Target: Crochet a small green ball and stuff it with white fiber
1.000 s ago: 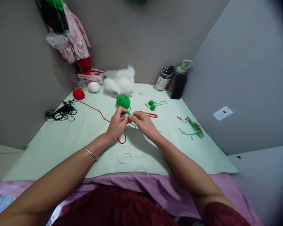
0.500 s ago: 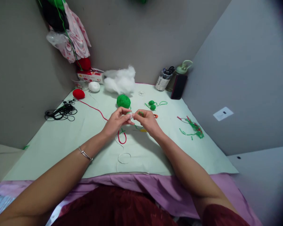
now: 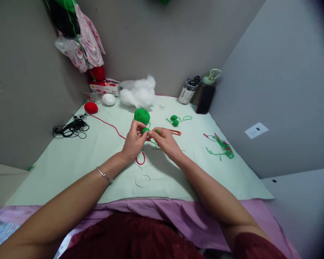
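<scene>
My left hand [image 3: 134,142] is closed around a small green crochet piece [image 3: 145,131], held just above the table. The fingertips of my right hand [image 3: 164,141] pinch at the near edge of that piece, touching my left fingertips. Some green yarn shows at my right fingers, and a strand hangs below. Behind my left hand sits a green yarn ball [image 3: 142,116]. An orange cutter [image 3: 175,132] lies just beyond my right hand. Partly under my right hand is a thin tool, mostly hidden. A red yarn loop [image 3: 140,158] rests below my left wrist.
White stuffing [image 3: 138,92] lies at the back, near a white yarn ball [image 3: 108,99] and a red yarn ball [image 3: 91,107]. Black cord [image 3: 71,127] is at left. Two small green pieces [image 3: 175,120], yarn scraps [image 3: 224,148], a pen cup [image 3: 187,92] and a phone [image 3: 206,99] are at right.
White stuffing showed between my fingertips before; now the green crochet piece shows there. My left hand has turned and shifted slightly right, and more of the orange cutter is visible.
</scene>
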{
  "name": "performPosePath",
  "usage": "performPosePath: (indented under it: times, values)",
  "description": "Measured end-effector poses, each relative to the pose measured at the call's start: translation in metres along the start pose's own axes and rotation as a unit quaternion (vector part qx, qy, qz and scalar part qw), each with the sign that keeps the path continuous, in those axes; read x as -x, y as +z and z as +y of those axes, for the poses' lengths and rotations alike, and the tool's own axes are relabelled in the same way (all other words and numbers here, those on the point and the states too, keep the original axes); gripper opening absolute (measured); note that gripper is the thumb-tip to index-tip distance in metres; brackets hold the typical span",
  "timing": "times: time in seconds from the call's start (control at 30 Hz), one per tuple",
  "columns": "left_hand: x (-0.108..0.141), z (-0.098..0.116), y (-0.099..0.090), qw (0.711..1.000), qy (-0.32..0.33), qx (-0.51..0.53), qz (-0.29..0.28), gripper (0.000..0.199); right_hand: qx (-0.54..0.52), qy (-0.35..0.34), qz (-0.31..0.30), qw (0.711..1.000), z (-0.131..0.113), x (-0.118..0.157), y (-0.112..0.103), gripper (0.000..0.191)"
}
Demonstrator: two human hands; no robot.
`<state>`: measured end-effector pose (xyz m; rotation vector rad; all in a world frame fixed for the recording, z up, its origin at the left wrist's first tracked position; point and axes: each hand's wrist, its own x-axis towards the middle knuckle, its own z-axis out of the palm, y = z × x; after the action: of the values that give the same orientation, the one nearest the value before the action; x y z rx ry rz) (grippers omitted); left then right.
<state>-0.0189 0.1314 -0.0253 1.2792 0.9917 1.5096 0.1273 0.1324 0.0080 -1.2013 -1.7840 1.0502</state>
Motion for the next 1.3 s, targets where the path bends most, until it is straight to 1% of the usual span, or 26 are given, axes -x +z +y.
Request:
performPosePath:
  times: [0.07, 0.13, 0.27, 0.33, 0.43, 0.6, 0.77, 0.87, 1.0, 1.17, 1.3]
  values:
    - [0.003, 0.002, 0.000, 1.000, 0.007, 0.002, -0.007, 0.028, -0.005, 0.001, 0.001, 1.000, 0.002, -0.003, -0.003, 0.042]
    - [0.005, 0.004, 0.000, 1.000, 0.008, 0.006, -0.015, 0.027, -0.003, 0.001, 0.013, 1.000, 0.005, -0.005, -0.004, 0.044]
    - [0.006, 0.010, -0.002, 0.999, -0.004, 0.023, -0.038, 0.025, 0.017, -0.002, 0.056, 0.998, 0.012, -0.007, -0.003, 0.042]
    - [0.005, 0.012, -0.002, 0.999, -0.015, 0.030, -0.042, 0.025, 0.028, -0.006, 0.063, 0.998, 0.013, -0.006, -0.002, 0.040]
    - [0.002, 0.011, -0.003, 0.998, -0.031, 0.036, -0.037, 0.024, 0.051, -0.011, 0.055, 0.997, 0.011, -0.004, 0.000, 0.036]
    - [-0.003, 0.005, -0.005, 0.999, -0.049, 0.019, -0.011, 0.019, 0.101, -0.025, 0.028, 0.994, -0.001, 0.008, 0.007, 0.021]
    - [-0.007, 0.000, -0.006, 0.998, -0.066, 0.008, 0.015, 0.018, 0.132, -0.027, 0.025, 0.991, -0.004, 0.015, 0.017, 0.020]
    - [-0.004, 0.001, -0.005, 0.996, -0.089, 0.026, 0.006, 0.014, 0.138, -0.021, 0.038, 0.990, -0.001, 0.011, 0.016, 0.025]
    - [0.002, 0.008, -0.003, 0.991, -0.119, 0.066, -0.019, 0.011, 0.131, -0.015, 0.056, 0.990, 0.004, 0.004, 0.009, 0.032]
    - [0.007, 0.012, -0.002, 0.985, -0.129, 0.106, -0.049, 0.024, 0.084, -0.011, 0.040, 0.996, 0.009, -0.003, -0.002, 0.031]
    - [0.004, 0.007, -0.004, 0.984, -0.127, 0.116, -0.041, 0.028, 0.069, -0.026, 0.015, 0.997, 0.009, -0.004, -0.005, 0.031]
